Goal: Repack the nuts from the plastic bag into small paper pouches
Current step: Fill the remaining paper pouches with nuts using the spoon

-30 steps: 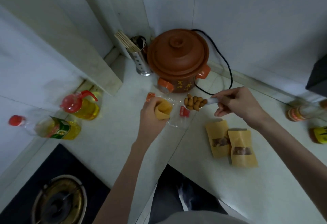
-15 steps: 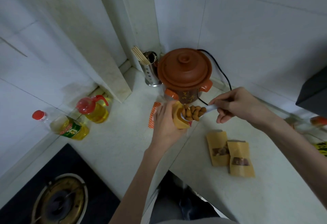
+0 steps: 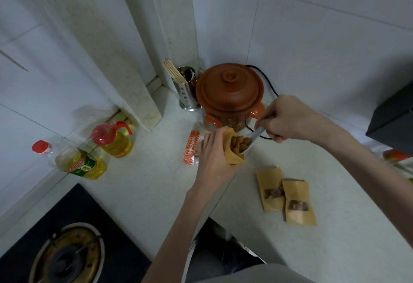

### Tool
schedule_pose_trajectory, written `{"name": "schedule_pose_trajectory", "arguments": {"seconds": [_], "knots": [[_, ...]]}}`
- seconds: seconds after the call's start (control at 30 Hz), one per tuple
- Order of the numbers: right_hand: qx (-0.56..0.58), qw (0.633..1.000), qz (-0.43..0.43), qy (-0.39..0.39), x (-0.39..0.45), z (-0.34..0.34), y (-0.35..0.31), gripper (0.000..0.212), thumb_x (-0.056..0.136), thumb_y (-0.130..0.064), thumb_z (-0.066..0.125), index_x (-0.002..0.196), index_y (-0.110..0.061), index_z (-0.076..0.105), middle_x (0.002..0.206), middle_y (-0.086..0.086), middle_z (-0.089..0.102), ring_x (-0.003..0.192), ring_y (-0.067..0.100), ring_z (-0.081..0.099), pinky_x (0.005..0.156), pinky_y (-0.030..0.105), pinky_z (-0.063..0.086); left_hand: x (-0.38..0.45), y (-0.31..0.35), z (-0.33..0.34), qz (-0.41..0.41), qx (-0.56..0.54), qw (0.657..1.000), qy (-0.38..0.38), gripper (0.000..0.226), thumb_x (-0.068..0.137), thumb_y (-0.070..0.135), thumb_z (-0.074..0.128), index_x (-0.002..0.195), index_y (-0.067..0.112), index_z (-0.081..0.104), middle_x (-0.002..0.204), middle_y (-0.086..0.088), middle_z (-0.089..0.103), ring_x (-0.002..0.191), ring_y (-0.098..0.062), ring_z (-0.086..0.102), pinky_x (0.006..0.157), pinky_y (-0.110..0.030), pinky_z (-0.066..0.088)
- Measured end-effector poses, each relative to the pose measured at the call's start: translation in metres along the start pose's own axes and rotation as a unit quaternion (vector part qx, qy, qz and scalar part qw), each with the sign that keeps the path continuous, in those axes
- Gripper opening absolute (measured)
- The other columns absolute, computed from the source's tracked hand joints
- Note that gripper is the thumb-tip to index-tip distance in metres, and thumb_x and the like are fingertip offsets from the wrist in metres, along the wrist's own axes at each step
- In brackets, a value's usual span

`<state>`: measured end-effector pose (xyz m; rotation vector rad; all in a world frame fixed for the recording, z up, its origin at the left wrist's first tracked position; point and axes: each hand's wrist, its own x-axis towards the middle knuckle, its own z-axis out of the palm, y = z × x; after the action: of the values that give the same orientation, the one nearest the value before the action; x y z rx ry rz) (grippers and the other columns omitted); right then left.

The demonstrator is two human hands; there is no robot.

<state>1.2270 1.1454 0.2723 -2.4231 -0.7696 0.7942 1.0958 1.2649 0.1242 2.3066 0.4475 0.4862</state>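
My left hand [image 3: 212, 155] grips a small brown paper pouch [image 3: 232, 152] with its mouth open towards the right. My right hand [image 3: 283, 120] holds a white spoon [image 3: 254, 136] by the handle, its bowl tipped into the pouch mouth. Brown nuts [image 3: 240, 143] lie on the spoon and in the pouch opening. The plastic bag with an orange strip [image 3: 191, 146] lies flat on the counter just left of my left hand, partly hidden by it. Two filled paper pouches with windows [image 3: 271, 190] [image 3: 298, 202] lie on the counter to the right.
A brown clay cooker [image 3: 230, 95] with a black cord stands just behind my hands. A steel holder with chopsticks [image 3: 186, 89] is at its left. Two oil bottles [image 3: 116, 139] [image 3: 76, 162] stand at the left; a gas burner [image 3: 67, 256] is at bottom left.
My right hand has brought the loaded spoon left to the pouch and tipped it in. My left hand has lifted the pouch off the bag. The camera has tilted up.
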Motion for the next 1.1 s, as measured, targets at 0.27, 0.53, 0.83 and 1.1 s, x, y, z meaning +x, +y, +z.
{"name": "schedule_pose_trajectory", "arguments": {"seconds": [0.27, 0.53, 0.83, 1.1], "knots": [[-0.163, 0.977, -0.126, 0.059, 0.005, 0.003, -0.034, 0.026, 0.068, -0.005, 0.048, 0.067, -0.012, 0.073, 0.068, 0.008, 0.069, 0.065, 0.025, 0.065, 0.062, 0.036, 0.058, 0.0, -0.005, 0.003, -0.041, -0.066, 0.997, 0.018, 0.063, 0.065, 0.035, 0.083, 0.114, 0.028, 0.045, 0.1, 0.016, 0.051, 0.095, -0.012, 0.054, 0.088, -0.048, 0.05], [-0.105, 0.985, -0.122, 0.068, 0.012, 0.014, -0.022, 0.028, 0.072, -0.002, 0.049, 0.068, -0.015, 0.074, 0.048, -0.014, 0.055, 0.047, 0.008, 0.051, 0.055, 0.025, 0.05, -0.005, -0.016, -0.003, -0.096, -0.142, 0.985, 0.011, 0.056, 0.062, 0.043, 0.072, 0.109, 0.025, 0.048, 0.095, 0.013, 0.05, 0.089, -0.013, 0.055, 0.08, -0.041, 0.054], [0.045, 0.983, 0.076, 0.158, 0.046, 0.066, 0.092, 0.023, 0.078, 0.003, 0.048, 0.082, 0.005, 0.071, 0.052, 0.015, 0.062, 0.048, 0.019, 0.063, 0.044, 0.027, 0.051, -0.012, -0.117, 0.0, -0.376, -0.193, 0.906, 0.02, 0.052, 0.072, 0.007, 0.078, 0.117, 0.019, 0.057, 0.103, -0.004, 0.068, 0.091, -0.024, 0.067, 0.074, -0.033, 0.056], [-0.018, 0.984, 0.135, 0.115, 0.084, 0.14, 0.142, 0.026, 0.072, 0.007, 0.047, 0.084, 0.008, 0.07, 0.077, 0.025, 0.069, 0.075, 0.038, 0.063, 0.069, 0.047, 0.054, 0.028, -0.167, 0.002, -0.407, -0.116, 0.903, -0.072, 0.049, 0.067, 0.016, 0.085, 0.109, 0.02, 0.059, 0.094, 0.001, 0.065, 0.078, -0.012, 0.063, 0.063, -0.024, 0.05]]}}
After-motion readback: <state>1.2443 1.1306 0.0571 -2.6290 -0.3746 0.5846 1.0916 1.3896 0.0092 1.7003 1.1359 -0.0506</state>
